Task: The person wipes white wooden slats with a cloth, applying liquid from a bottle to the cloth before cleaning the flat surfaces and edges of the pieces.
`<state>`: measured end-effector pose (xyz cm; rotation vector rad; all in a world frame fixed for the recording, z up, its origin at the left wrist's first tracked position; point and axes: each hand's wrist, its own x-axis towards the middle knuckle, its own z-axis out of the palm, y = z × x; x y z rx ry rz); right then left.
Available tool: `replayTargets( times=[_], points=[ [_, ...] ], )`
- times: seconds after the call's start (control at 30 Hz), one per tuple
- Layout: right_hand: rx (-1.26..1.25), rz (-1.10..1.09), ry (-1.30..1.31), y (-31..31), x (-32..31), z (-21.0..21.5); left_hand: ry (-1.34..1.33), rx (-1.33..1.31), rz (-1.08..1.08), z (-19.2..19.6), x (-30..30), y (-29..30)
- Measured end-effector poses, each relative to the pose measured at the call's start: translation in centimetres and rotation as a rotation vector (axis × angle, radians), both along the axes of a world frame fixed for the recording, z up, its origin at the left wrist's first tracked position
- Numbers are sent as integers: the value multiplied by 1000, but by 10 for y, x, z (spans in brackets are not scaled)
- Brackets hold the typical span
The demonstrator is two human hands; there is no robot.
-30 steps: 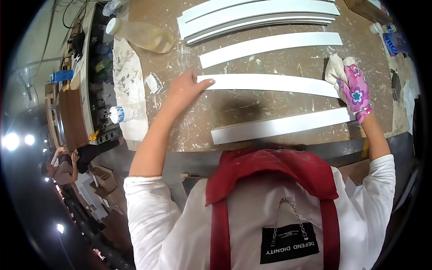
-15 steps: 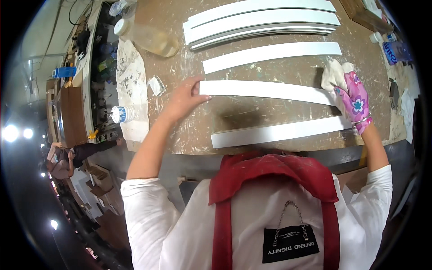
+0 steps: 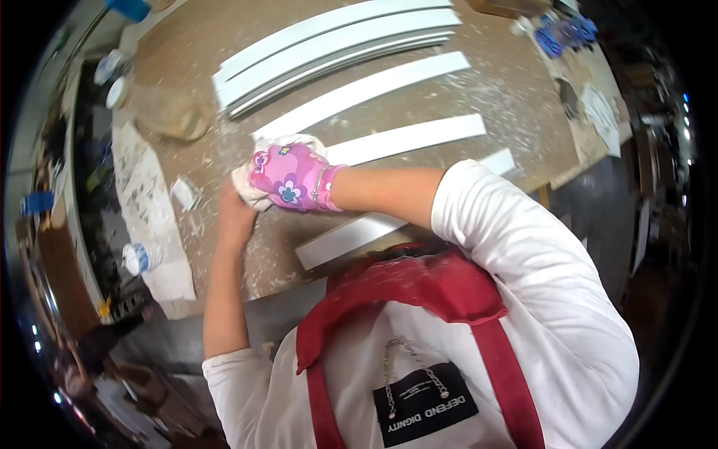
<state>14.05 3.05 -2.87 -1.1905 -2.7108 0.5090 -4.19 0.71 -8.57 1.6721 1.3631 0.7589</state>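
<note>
My right hand, in a pink flowered glove, is closed on a cream cloth. It presses the cloth over the left end of a long, slightly curved white strip. Close beside it on the left is my bare left hand; the cloth and glove hide its fingers. My right forearm crosses over a second white strip near the table's front edge. Another white strip lies beyond the cloth, and past that sits a stack of white strips.
The brown worktable is spattered with white. At its left lie a clear jug of yellowish liquid, a stained sheet and a small white cup. A blue-labelled bottle lies far right.
My right hand has swept left with the cloth, from the strip's right end to its left end, meeting my left hand. The whole view has turned and shifted.
</note>
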Motion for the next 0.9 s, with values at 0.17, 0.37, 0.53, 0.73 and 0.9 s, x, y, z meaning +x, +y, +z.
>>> replayTargets(
  times=[0.17, 0.37, 0.53, 0.73, 0.9],
  points=[
    [92, -183, 34, -18, 121, -3, 70, 91, -22, 2, -18, -13],
    [107, -934, 253, -45, 345, 27, -342, -173, 67, 88, 14, -30],
    [254, -835, 242, -61, 294, 40, -350, -82, 47, 119, 19, -41],
    [325, 1, 510, -43, 101, 100, -305, -67, 110, 133, 31, -57],
    [348, 6, 248, -51, 62, 83, -262, -59, 126, 129, 37, -64]
  ],
)
